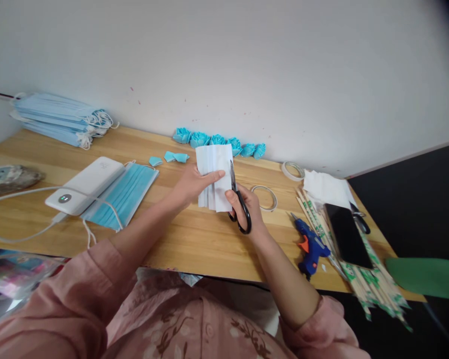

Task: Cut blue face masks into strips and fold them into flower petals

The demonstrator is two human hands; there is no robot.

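My left hand (193, 183) pinches a white pleated sheet (213, 164), holding it upright above the wooden table (179, 244); the thumb lies across its front. My right hand (247, 202) grips black-handled scissors (238, 199), whose blades point up along the sheet's right edge. The sheet's lower part is cut into strips. Both hands hover over the middle of the table.
A white power bank (86, 185) lies on a blue face mask (129, 192) at left, a stack of masks (60, 119) behind. Blue fabric roses (219, 140) line the wall. Tape rolls (265, 197), a blue glue gun (311, 247), a phone (347, 234) and wrapped chopsticks (370, 284) sit at right.
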